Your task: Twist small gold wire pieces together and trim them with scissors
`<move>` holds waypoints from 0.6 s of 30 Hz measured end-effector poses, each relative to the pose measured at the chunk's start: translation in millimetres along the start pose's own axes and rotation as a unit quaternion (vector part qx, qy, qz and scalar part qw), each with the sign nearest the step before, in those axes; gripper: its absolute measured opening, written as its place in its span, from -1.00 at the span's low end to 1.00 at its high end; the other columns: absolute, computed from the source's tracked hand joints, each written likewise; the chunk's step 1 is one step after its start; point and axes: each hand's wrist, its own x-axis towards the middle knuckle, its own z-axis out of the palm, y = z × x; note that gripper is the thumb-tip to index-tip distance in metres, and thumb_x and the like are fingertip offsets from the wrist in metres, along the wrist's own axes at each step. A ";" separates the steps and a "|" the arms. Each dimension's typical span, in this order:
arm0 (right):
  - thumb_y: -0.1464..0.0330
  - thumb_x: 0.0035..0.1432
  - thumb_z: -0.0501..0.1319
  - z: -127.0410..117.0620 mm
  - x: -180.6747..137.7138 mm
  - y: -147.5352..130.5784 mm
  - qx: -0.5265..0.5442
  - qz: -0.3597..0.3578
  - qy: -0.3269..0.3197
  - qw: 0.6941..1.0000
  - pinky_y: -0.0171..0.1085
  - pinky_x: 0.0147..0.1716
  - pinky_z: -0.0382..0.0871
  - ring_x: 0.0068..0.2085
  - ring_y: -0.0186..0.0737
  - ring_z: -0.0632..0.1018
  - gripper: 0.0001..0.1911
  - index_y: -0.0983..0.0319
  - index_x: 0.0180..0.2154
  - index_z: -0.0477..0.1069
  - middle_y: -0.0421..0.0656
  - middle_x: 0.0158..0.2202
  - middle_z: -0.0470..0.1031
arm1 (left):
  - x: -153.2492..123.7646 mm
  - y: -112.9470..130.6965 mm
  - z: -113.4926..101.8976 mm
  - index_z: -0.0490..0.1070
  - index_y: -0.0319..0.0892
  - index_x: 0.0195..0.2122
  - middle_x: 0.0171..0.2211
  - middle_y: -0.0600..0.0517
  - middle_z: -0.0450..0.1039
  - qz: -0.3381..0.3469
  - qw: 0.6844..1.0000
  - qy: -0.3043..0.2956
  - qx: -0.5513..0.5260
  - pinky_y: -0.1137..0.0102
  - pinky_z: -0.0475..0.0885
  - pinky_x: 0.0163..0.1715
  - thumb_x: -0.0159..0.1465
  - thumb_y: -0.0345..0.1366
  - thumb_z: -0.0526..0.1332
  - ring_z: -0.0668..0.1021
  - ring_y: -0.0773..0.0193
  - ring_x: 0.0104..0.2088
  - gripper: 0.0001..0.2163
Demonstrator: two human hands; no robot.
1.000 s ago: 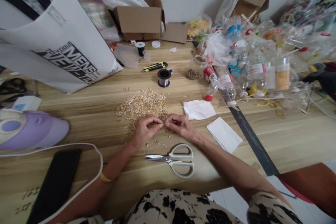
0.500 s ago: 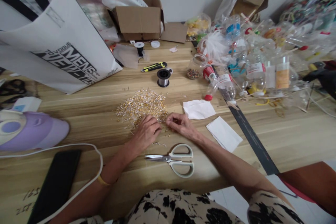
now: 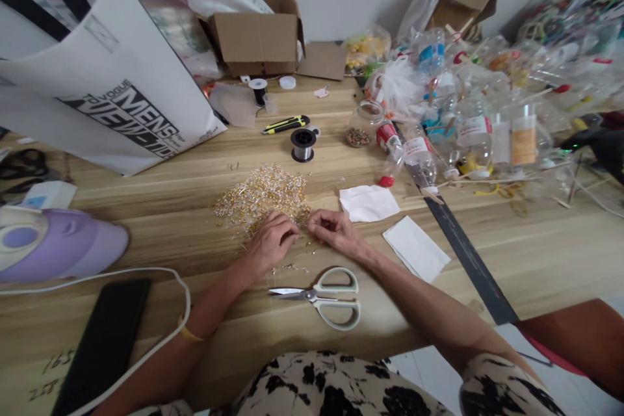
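Note:
A loose pile of gold and clear beads (image 3: 263,195) lies on the wooden table. At its near edge is my left hand (image 3: 273,240), back upward, fingers curled together; anything in them is too small or hidden to make out. My right hand (image 3: 335,231) faces it just to the right, thumb and forefinger pinched together. What that pinch holds, if anything, does not show. Between and below the hands lie a few stray gold beads (image 3: 311,248) and a short beaded strand (image 3: 291,267). Scissors (image 3: 312,296) with pale handles rest nearer me, blades pointing left.
Beyond the pile stand a wire spool (image 3: 303,146) and a yellow-black utility knife (image 3: 285,124). White paper pieces (image 3: 369,203) lie right of my hands. Plastic bottles (image 3: 472,130) crowd the back right. A phone (image 3: 104,344) and white cable (image 3: 182,289) are at the left.
My left hand has shifted slightly up and left, so more of the short beaded strand shows below it. My right hand stays nearly still in its pinch.

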 end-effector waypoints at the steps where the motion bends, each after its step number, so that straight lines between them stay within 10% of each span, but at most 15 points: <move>1: 0.16 0.13 0.21 -0.1 0.0 -0.2 0.000 0.000 0.000 1.000 -0.40 -0.54 0.14 -0.53 -0.43 0.29 -0.70 0.30 -0.40 0.36 -0.26 -0.52 0.29 | 0.9 -0.3 -1.0 0.40 -0.20 -0.46 -0.44 0.02 0.43 -0.013 1.000 0.008 -0.020 0.32 0.33 -0.23 0.21 -0.43 0.21 0.40 0.21 -0.29 -0.90; 18: 0.18 0.14 0.21 1.0 -0.1 1.5 0.001 0.002 -0.002 1.000 -0.42 -0.57 0.15 -0.54 -0.44 0.30 -0.71 0.31 -0.39 0.37 -0.26 -0.54 0.30 | 4.7 1.9 -10.1 0.52 -0.23 -0.47 -0.47 -0.01 0.59 -0.244 0.911 0.054 -0.327 0.46 0.44 -0.43 0.04 -0.27 0.32 0.57 0.27 -0.45 -0.87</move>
